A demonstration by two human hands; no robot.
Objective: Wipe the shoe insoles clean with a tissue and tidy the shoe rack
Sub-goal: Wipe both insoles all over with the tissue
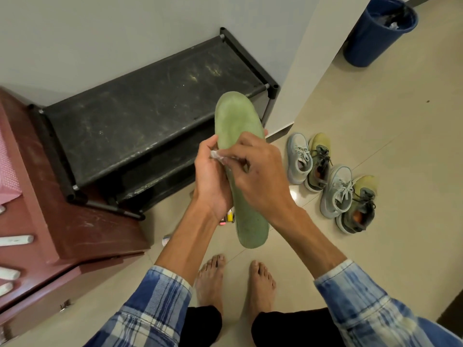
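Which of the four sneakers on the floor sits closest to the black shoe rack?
The pale blue-grey mesh sneaker at the row's left end, nearest the black fabric shoe rack. Its blue-grey twin and the two olive-yellow sneakers lie farther right.

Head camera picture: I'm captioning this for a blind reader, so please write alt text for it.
A person's left hand holds a green insole while the right hand presses a small white tissue against it. A dusty black shoe rack stands behind against the wall, and four shoes sit on the floor to the right.
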